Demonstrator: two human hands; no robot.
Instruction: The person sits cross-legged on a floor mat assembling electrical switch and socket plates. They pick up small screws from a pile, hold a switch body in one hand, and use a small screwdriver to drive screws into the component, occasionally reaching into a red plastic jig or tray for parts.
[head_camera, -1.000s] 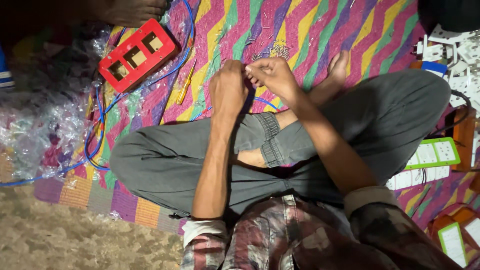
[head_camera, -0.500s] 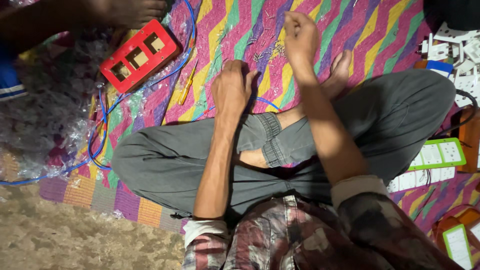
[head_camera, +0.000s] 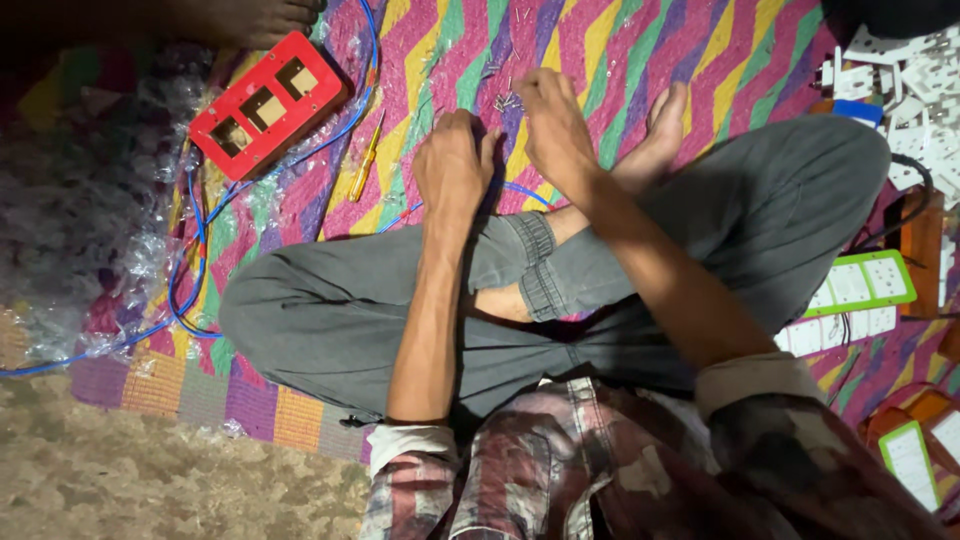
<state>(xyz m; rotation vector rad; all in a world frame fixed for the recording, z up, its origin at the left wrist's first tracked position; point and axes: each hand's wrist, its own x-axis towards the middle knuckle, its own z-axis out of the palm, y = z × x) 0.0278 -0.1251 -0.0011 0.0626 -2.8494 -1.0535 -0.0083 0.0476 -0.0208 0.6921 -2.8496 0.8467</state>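
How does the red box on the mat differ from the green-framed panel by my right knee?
The red box is red all over with three dark rectangular openings; the green panel has a green rim around white sections. The red box lies in full view on the striped mat at upper left, ringed by blue wire; the green panel is at the right, partly hidden by the grey trouser leg. Both are flat rectangles lying slightly askew.
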